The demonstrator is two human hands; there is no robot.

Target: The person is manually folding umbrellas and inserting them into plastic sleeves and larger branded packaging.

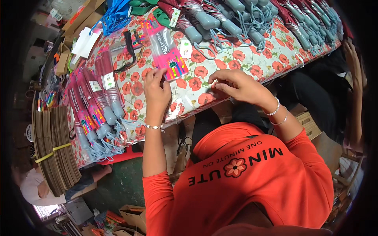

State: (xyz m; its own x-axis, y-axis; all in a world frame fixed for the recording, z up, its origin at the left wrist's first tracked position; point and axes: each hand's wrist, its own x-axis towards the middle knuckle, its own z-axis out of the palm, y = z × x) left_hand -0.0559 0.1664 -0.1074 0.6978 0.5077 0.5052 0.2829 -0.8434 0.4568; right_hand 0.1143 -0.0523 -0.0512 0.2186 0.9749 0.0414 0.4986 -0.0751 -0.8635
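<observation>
Bench: poppy-print cloth (pixel 236 59) covers the bench; its near edge runs by both hands
Far edge: a row of folded umbrellas (pixel 252 23) with grey handles
Left end: bagged pink umbrellas (pixel 92 102); bundled cardboard (pixel 55 149) beyond it
Packet: pink umbrella packet (pixel 167 53) lies flat mid-bench
Left hand (pixel 156 92): fingertips pinch the packet's near end
Right hand (pixel 236 85): grip curled together on the cloth near the edge; what it pinches, cannot tell
</observation>
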